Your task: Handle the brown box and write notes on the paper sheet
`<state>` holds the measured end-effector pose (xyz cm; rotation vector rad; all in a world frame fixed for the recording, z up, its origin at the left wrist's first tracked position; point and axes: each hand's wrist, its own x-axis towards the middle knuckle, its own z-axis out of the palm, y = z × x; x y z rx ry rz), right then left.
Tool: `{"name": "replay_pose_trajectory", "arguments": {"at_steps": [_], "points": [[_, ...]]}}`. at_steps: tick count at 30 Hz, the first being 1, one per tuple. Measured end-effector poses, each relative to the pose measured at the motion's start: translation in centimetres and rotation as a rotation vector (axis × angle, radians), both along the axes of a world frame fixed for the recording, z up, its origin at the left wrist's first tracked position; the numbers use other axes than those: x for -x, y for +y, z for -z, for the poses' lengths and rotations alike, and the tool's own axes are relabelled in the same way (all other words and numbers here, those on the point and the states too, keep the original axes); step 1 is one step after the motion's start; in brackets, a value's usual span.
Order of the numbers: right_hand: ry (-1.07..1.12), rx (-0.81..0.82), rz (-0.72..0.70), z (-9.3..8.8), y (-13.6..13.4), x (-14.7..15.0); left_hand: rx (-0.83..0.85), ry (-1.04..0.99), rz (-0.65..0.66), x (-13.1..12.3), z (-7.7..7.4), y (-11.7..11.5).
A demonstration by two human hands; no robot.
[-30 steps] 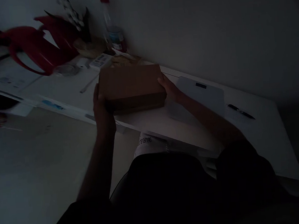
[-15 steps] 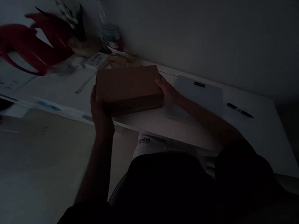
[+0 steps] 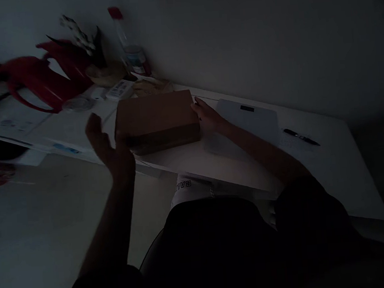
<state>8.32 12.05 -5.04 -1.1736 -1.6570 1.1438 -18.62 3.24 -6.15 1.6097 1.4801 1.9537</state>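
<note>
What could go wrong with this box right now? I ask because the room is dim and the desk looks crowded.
The cardboard box lies near the desk edge with only the right hand against it; the left hand is off it, so a push might slide it over. Pushed back, it could hit the bottle and clutter behind. The dim light may hide the pen.

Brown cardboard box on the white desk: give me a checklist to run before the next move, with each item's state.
1. Brown cardboard box flat on the white desk, lid closed: ok.
2. Right hand touching the box's right end: ok.
3. Left hand on the box: not ok, it is lifted off, fingers spread.
4. Box fully on the desk, not overhanging: cannot tell, too dark.
5. Flat white device and black pen apart from the box: ok.
</note>
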Motion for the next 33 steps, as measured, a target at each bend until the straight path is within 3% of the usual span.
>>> {"name": "replay_pose_trajectory", "arguments": {"at_steps": [2,4,7,9,12,16,23,28,33], "points": [[-0.093,-0.07,0.109,-1.1,-0.2,-1.4,-0.173,0.228,-0.053,-0.8,-2.2,-0.7],[-0.158,-0.215,0.127,-2.6,-0.9,-3.4,-0.313,0.326,0.047,-2.3,-4.6,-1.4],[-0.294,-0.375,0.105,-5.2,-2.9,-7.0,-0.268,0.513,0.137,-5.7,-7.6,-2.4],[-0.396,-0.396,0.141,-6.5,-4.6,-9.7,-0.344,0.651,0.337,-8.5,-8.8,-2.8],[-0.544,-0.375,0.219,-7.3,-7.0,-14.0,-0.4,0.838,0.692,-13.2,-9.3,-3.1],[-0.742,-0.284,0.373,-6.7,-10.4,-20.0,-0.574,0.979,0.957,-19.4,-8.0,-3.5],[-1.105,-0.012,0.654,-3.7,-16.7,-28.4,-0.793,1.129,1.232,-28.5,-2.9,-5.6],[-1.263,0.088,0.709,-1.6,-19.3,-31.5,-0.945,1.286,1.309,-32.8,-0.5,-7.4],[-1.397,0.119,0.691,-0.4,-20.0,-32.2,-0.941,1.45,1.23,-36.2,0.6,-9.3]]}}
